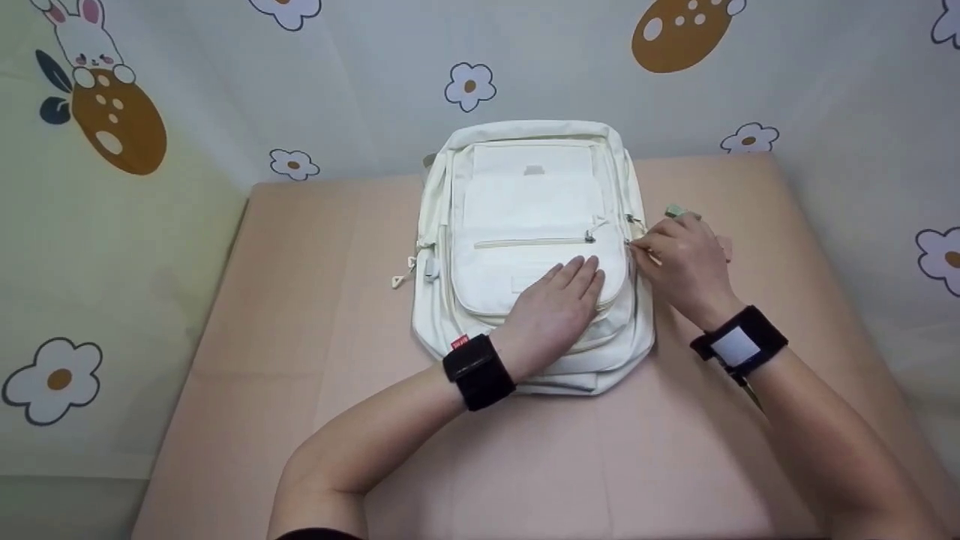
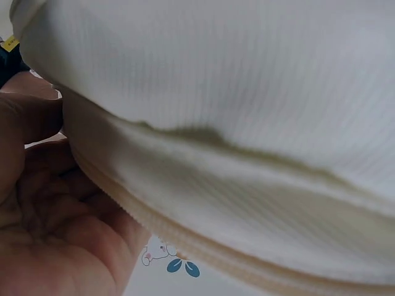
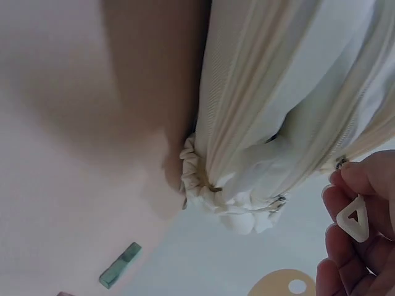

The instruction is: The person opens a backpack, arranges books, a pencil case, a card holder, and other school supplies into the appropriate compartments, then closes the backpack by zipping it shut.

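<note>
A white backpack lies on its back with its front pocket facing up. Across the lower front panel rests my left hand, fingers straight and together; the left wrist view has its palm side close by the pale fabric and a zipper edge. At the bag's right side, my right hand pinches a zipper slider between thumb and forefinger. Its white triangular pull hangs against the fingers. Another zipper pull sits at the right end of the short horizontal front zipper.
The bag stands on a table with a pinkish-beige cover. A small green block lies on it beyond my right hand, with a pink piece partly behind that hand. Patterned cloth hangs behind and at both sides.
</note>
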Tool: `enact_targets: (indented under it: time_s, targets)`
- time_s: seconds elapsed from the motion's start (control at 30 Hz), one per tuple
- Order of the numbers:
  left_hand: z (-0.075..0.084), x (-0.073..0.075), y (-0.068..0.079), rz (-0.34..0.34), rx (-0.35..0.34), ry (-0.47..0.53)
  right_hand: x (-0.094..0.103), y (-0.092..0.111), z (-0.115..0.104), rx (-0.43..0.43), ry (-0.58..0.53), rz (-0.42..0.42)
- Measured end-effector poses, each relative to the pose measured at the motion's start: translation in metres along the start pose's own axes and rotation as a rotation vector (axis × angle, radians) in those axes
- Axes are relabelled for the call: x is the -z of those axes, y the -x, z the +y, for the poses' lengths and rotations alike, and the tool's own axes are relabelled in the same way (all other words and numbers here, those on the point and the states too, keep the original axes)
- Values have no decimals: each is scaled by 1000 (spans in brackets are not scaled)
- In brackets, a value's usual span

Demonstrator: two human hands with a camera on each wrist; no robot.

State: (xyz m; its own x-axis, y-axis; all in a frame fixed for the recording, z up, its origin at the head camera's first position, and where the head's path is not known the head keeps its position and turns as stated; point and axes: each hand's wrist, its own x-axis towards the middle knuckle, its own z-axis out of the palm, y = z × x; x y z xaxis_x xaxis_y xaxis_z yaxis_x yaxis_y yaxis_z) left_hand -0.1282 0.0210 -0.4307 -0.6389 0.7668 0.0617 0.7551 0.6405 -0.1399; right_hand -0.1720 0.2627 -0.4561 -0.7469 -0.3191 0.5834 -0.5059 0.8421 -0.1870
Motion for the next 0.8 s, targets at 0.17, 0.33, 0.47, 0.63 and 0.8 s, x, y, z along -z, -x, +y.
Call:
enact_targets:
  time_s: [0.17,0.33,0.47,0.63,0.8]
  targets:
    - [0,-1,-1,4,-4,-12,9,7,-11,12,22,-15]
    - [0,-1,-2,-22,6,-12,16,13,-21,-16,16,-30]
    - [-1,1,-1,-19,16,-5,17,14,-26,-73,11,-67]
    - [-7,2,6,27,6,27,15,16,-29,-103,-13,-100]
    - [-18,2,16,50,-3,83,15,19,-28,-96,-15,-92]
